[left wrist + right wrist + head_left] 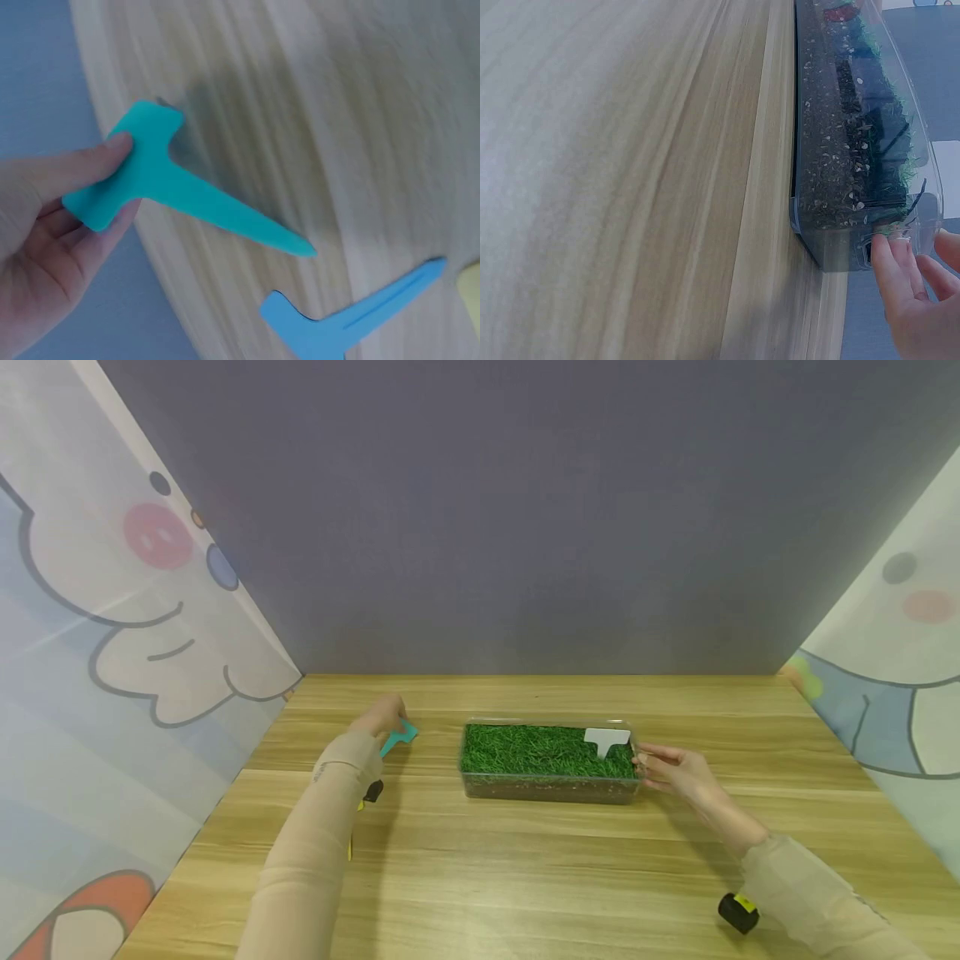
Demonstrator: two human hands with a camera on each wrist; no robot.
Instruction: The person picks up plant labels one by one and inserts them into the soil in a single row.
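My left hand [384, 714] pinches a teal T-shaped plant label [146, 169] by its wide head, thumb on top and fingers beneath. The label's pointed stem slants away over the table. Nearby lies a blue label [322, 330] of the same shape. At the middle of the table stands a clear plastic box [551, 789] of dark soil topped with green grass [525, 750]. A white T-shaped label [607, 737] stands in the grass towards the right end. My right hand [678, 772] holds that end of the box, fingertips on the wall and thumb at the rim.
A yellow piece [471, 289] shows at the right edge of the left wrist view. The wooden table [525, 868] meets a grey back panel [525, 527]. Cartoon-printed sheets [172, 635] flank both sides. Black wrist-camera parts [738, 912] hang beside the sleeves.
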